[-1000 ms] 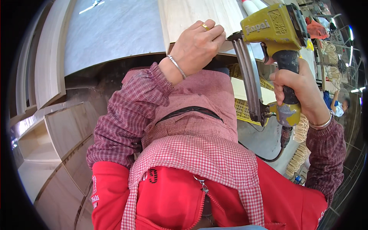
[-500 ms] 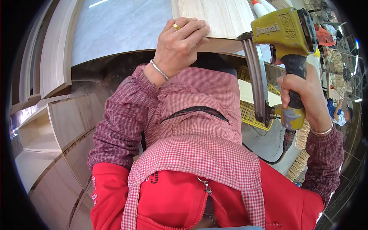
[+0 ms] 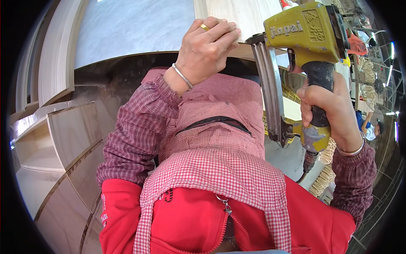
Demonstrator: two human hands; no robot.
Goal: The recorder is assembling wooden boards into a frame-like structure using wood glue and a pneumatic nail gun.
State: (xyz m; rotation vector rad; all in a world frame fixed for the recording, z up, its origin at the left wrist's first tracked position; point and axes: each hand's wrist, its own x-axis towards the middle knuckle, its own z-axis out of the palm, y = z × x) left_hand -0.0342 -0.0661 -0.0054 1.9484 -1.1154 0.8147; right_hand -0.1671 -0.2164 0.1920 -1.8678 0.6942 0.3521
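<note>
My right hand [image 3: 336,108] is wrapped round the black grip of a yellow pneumatic nail gun [image 3: 298,31]. Its long metal magazine slants down on the left side, and an air hose fitting hangs from the base of the handle. The gun's nose is close to the front edge of a pale wooden board [image 3: 253,17]; I cannot tell whether they touch. At that same edge my left hand [image 3: 207,51] has its fingers bent together over the board, the fingertips partly hidden. A bluish-white sheet or panel [image 3: 135,27] lies to the left of the board.
Wooden boxes [image 3: 78,131] are stacked at the left, below upright pale boards [image 3: 61,55]. Behind the nail gun are a yellow plastic crate [image 3: 291,98] and bundles of pale material [image 3: 322,182] on the floor. Another person [image 3: 370,127] is far off at the right.
The nail gun has come left and closer to my left hand, its magazine now nearer the apron. My left hand has slid slightly right along the board's edge.
</note>
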